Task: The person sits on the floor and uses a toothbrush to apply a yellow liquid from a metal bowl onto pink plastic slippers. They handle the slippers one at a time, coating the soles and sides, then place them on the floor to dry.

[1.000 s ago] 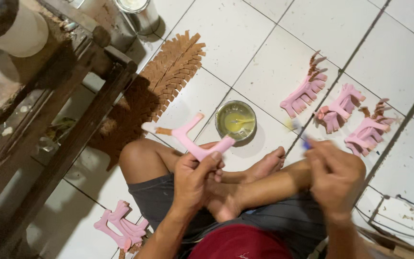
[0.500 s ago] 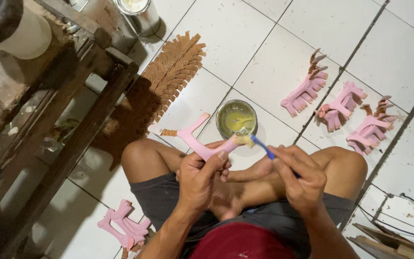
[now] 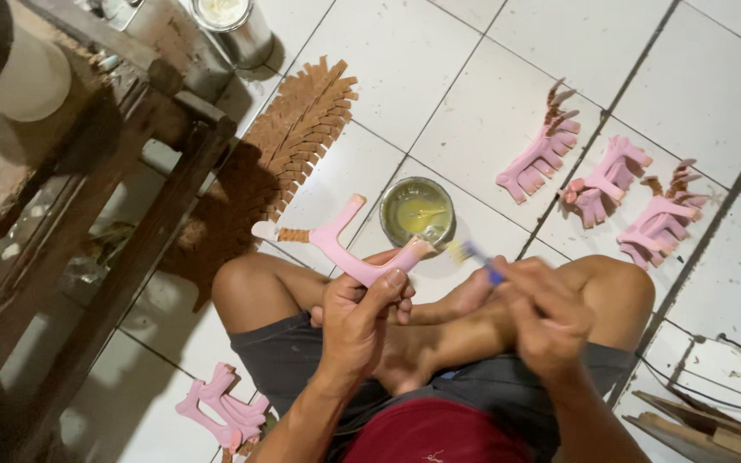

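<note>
My left hand [image 3: 358,313] is clamped on a pink Y-shaped strap piece [image 3: 349,249], held over my knees. My right hand [image 3: 542,313] pinches a small blue-handled brush [image 3: 472,254], bristles just beside the strap's end. A tin of yellowish glue [image 3: 418,212] sits on the tiled floor [image 3: 473,94] ahead.

You wear dark grey shorts [image 3: 302,369] that end above the knee, with a hemmed edge visible at each leg opening. A dark red garment [image 3: 435,433] with a small pale mark near its lower edge covers your upper body at the bottom of the view. Your left hand [image 3: 362,317], right hand [image 3: 542,313], forearms, legs and feet are bare: no gloves, sleeves, rings, watch or footwear show.
</note>
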### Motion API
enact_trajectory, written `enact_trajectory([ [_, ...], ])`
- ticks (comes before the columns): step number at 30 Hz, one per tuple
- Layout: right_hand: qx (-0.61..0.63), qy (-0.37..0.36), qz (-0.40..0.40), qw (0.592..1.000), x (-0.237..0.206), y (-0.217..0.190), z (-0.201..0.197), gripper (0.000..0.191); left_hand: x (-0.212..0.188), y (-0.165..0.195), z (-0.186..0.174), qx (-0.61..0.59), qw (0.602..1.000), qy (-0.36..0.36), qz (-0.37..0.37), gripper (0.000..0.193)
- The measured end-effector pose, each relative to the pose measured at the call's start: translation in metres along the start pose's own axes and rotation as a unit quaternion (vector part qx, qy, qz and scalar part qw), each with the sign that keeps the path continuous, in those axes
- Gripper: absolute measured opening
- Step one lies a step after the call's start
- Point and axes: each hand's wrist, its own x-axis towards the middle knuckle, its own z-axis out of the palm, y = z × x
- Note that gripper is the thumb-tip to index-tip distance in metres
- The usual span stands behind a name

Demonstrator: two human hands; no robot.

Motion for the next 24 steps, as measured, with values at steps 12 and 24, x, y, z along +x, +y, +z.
enact_trajectory([
  [12, -0.098, -0.045, 0.017, 0.994, 0.005, -0.002, 0.009, 0.028, -0.003, -0.006, 0.002, 0.005, 1.0, 0.004, -0.021, 0.039],
  [24, 0.156, 0.305, 0.145, 0.928, 0.003, 0.093, -0.078, 0.025, 0.01, 0.004, -0.003, 0.018, 0.997, -0.058, -0.052, 0.045],
])
